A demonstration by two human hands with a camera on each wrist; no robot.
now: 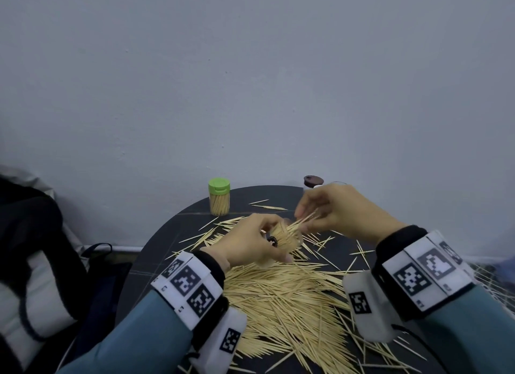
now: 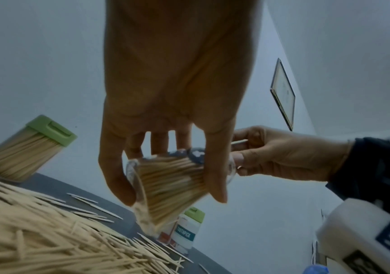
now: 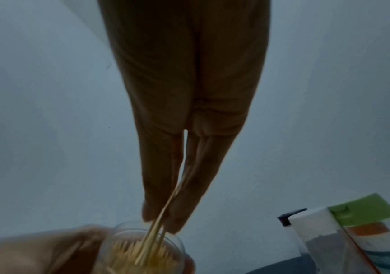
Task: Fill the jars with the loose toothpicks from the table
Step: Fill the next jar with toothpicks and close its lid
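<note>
My left hand [image 1: 250,242] grips a clear jar [image 1: 284,238] packed with toothpicks and tilts it above the table; in the left wrist view the jar [image 2: 173,185] sits between thumb and fingers. My right hand [image 1: 328,209] pinches a few toothpicks [image 1: 303,221] and their tips are inside the jar's mouth [image 3: 142,246]. In the right wrist view those toothpicks [image 3: 163,213] run down between my fingers [image 3: 180,213] into the jar. A big heap of loose toothpicks [image 1: 284,295] covers the dark round table [image 1: 156,265] under both wrists.
A full jar with a green lid [image 1: 219,196] stands at the table's far edge, also in the left wrist view [image 2: 25,148]. A brown-lidded jar [image 1: 313,181] stands behind my right hand. A labelled toothpick container [image 2: 187,229] stands nearby. Bags [image 1: 36,248] lie at the left.
</note>
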